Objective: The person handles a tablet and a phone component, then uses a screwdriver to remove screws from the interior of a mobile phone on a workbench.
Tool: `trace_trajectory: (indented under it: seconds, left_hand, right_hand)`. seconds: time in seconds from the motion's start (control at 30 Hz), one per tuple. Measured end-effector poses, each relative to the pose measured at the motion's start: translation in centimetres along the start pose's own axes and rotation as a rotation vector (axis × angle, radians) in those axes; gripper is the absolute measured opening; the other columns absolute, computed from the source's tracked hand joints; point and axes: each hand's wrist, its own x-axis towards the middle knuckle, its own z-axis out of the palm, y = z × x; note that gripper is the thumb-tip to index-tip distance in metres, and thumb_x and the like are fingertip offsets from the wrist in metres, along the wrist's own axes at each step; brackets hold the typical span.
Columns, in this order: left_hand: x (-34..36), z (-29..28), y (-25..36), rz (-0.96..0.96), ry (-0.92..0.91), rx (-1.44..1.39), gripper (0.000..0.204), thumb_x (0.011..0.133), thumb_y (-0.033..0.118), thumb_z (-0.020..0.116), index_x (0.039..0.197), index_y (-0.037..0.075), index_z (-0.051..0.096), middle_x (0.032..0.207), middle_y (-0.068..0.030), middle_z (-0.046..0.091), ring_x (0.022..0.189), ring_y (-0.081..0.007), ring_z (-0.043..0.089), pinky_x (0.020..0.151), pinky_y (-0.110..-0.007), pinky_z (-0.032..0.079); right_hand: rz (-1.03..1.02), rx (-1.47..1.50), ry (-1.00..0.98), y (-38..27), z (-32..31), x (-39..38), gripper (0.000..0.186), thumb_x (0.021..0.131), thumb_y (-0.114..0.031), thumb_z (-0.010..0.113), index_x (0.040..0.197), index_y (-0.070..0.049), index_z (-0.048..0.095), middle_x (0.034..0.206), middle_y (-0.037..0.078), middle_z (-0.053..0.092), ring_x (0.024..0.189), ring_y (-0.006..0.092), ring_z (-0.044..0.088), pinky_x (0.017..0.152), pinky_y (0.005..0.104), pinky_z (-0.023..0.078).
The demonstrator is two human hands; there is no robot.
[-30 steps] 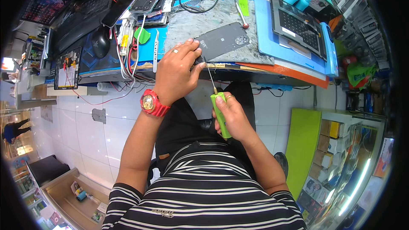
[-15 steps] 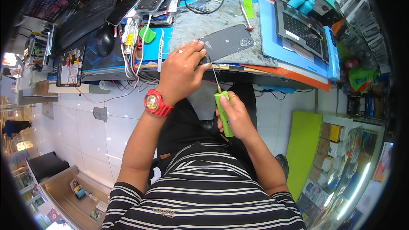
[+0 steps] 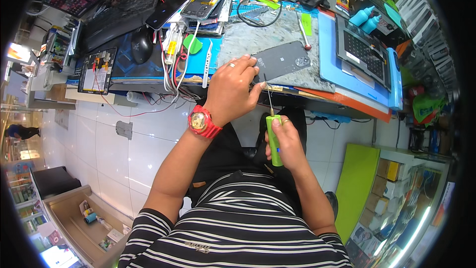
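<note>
Hands are working at the near edge of a cluttered tabletop (image 3: 302,77). Left hand (image 3: 233,89), with a red round-faced wristwatch (image 3: 202,122) on its wrist, is lying palm-down with fingers curled loosely, pressing on the near-left corner of a dark grey flat rectangular phone (image 3: 281,61) lying back-up, camera cluster facing up at its right end. Phone is sitting on a grey mottled work mat (image 3: 277,34), near the tabletop's front edge. Right hand (image 3: 285,141) is closed in a full fist around a lime-green plastic-handled screwdriver (image 3: 273,136), held below the tabletop edge over the lap; its thin metal shaft is pointing up and slightly left, tip reaching the phone's near edge just beside the left hand's fingertips. Whether the tip is actually touching the phone, cannot tell. Right of the mat, a blue silicone pad (image 3: 333,54) is carrying a dark opened device (image 3: 361,52). Left of the mat, a black computer mouse (image 3: 141,44) and a white cable bundle (image 3: 173,67) are lying.
</note>
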Motion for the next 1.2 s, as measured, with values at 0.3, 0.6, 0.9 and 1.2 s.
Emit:
trace_trajectory:
  seconds: [0.3,0.6,0.9,1.2]
  left_hand:
    - [-0.1,0.1,-0.4,0.013,0.015,0.042,0.032,0.087,0.021,0.080,0.108,-0.002,0.074,0.126,-0.0173,0.072,0.132,-0.0369,0.062,0.104,-0.047,0.052]
    - [-1.2,-2.6,0.1,0.045,0.247,-0.118,0.037,0.088,0.015,0.078,0.120,-0.001,0.068,0.127,-0.0185,0.069,0.126,-0.0373,0.063,0.107,-0.048,0.050]
    - [-8.8,-21.8,-23.1,-0.662,0.484,0.564,0.032,0.105,0.019,0.062,0.129,0.000,0.070,0.121,-0.0214,0.071,0.116,-0.0426,0.066,0.100,-0.049,0.052]
    - [-12.5,-25.3,-31.4,-0.872,0.127,0.664,0.030,0.102,0.021,0.059,0.122,0.007,0.075,0.119,-0.0240,0.073,0.109,-0.0447,0.070,0.093,-0.052,0.056]
  right_hand:
    - [-0.181,0.027,0.092,0.1,-0.3,-0.5,0.033,0.114,-0.038,0.049,0.123,-0.006,0.049,0.090,0.008,0.062,0.060,0.0132,0.064,0.051,0.0279,0.054]
    - [-0.309,0.016,0.181,-1.4,-1.2,-1.8,0.035,0.115,-0.037,0.046,0.131,-0.006,0.046,0.094,0.009,0.060,0.062,0.0138,0.063,0.053,0.0284,0.054]
    - [-0.244,-0.074,0.198,0.8,-2.1,-4.7,0.032,0.115,-0.033,0.048,0.132,-0.006,0.047,0.095,0.009,0.060,0.064,0.0135,0.063,0.055,0.0281,0.054]
    - [-0.253,-0.085,0.204,1.1,-0.8,-4.7,0.036,0.114,-0.040,0.048,0.127,-0.006,0.047,0.095,0.008,0.060,0.064,0.0127,0.064,0.054,0.0272,0.055]
